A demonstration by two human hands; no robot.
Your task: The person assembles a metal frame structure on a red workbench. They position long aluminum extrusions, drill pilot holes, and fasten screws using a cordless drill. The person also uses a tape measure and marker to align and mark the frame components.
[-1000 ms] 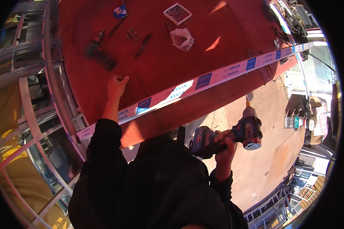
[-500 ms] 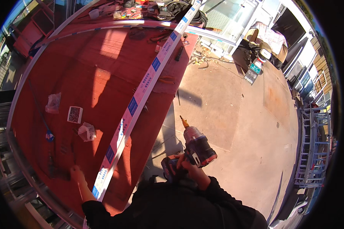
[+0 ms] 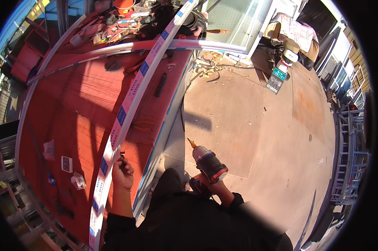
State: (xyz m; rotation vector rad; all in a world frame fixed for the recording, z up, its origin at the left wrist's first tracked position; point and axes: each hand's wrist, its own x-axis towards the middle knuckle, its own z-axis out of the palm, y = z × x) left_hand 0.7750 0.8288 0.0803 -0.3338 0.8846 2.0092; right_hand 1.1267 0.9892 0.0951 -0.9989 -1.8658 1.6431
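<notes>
My right hand (image 3: pixel 217 188) is wrapped round the grip of a cordless drill (image 3: pixel 210 165). The drill's gold-coloured bit points away from me over the floor beside the table. My left hand (image 3: pixel 122 175) is over the red-covered table (image 3: pixel 88 104), right against the near right side of a long white profile (image 3: pixel 128 106) with printed blue-and-pink film. Its fingers are curled closed around something small and dark at the fingertips, too small to name. Orange-handled pliers (image 3: pixel 143 123) lie just beyond this hand, partly under the profile.
A second profile (image 3: pixel 214 45) crosses the table's far end, beneath the first. A small box of screws (image 3: pixel 66 164) and plastic bags (image 3: pixel 78 180) lie at left. Tools and hoses clutter the far end. An electric scooter (image 3: pixel 290 56) stands far right, ladder-like metal frames (image 3: pixel 350 154) along the right.
My left hand has moved right, from the table left of the profile to its right side, fingers now curled. The view has shifted; the drill stays in my right hand.
</notes>
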